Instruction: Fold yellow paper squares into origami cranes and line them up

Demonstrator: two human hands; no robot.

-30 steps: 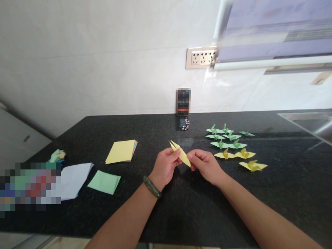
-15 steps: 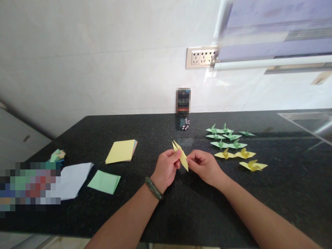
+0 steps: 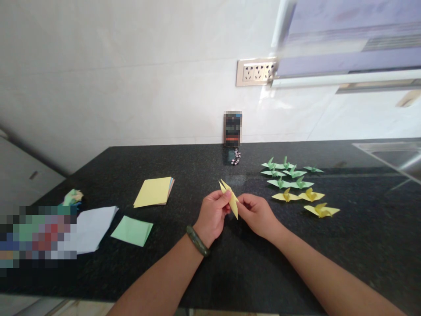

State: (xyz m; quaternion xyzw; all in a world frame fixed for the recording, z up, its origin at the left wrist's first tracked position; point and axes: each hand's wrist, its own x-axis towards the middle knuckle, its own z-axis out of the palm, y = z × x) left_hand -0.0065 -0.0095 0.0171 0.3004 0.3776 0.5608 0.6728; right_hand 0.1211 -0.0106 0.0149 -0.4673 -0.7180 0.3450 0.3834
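Observation:
A narrow folded yellow paper piece (image 3: 231, 199) stands almost upright above the black countertop (image 3: 164, 272), its two points at the top. My left hand (image 3: 212, 215), with a dark bracelet on the wrist, pinches its upper part. My right hand (image 3: 255, 214) pinches its lower right edge. Both hands hover just over the counter, fingers closed on the paper.
Several finished green paper cranes (image 3: 285, 173) and three yellow cranes (image 3: 305, 200) lie to the right. A stack of yellow sheets (image 3: 154, 192), a green sheet (image 3: 132, 231) and a white sheet (image 3: 94, 227) lie to the left. A sink (image 3: 394, 158) is at the far right.
The yellow piece has turned from slanting to nearly upright. Both hands have drawn slightly closer together and a little lower.

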